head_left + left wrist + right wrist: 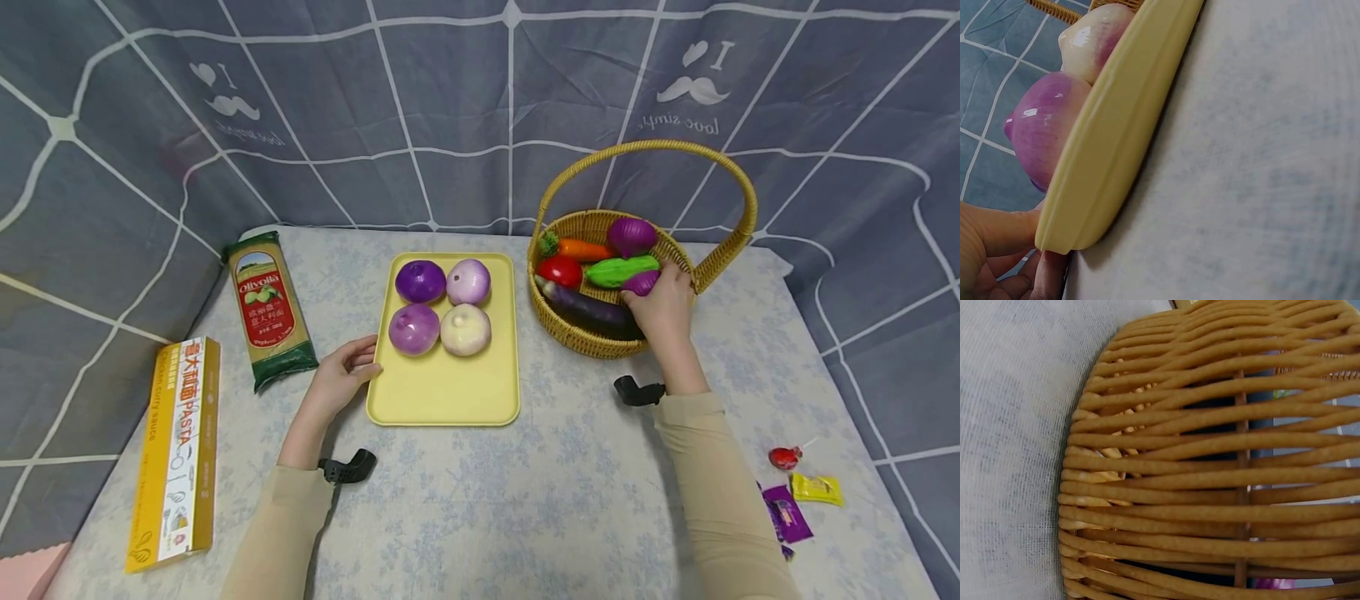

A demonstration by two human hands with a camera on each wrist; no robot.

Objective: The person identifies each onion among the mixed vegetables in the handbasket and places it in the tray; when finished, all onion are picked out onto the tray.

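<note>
At the left edge of a yellow tray (442, 393), my left hand (341, 377) pinches the rim, thumb on one side and fingers on the other. Four onions, in fact several, sit on its far half: a dark purple onion (420, 282), a pale purple onion (468, 282), a purple onion (414, 329) and a whitish onion (466, 330). My right hand (666, 304) reaches into a wicker basket (588, 343) and grips a purple onion (641, 283), partly hidden by the fingers. Around it lie a green vegetable (611, 272), an eggplant (592, 312) and another purple onion (632, 237).
A carrot (585, 250) and a tomato (560, 271) share the basket, whose tall handle (645, 148) arches above. Left of the tray lie a pasta bag (270, 308) and a yellow pasta box (176, 450). Wrapped candies (816, 489) lie at the right.
</note>
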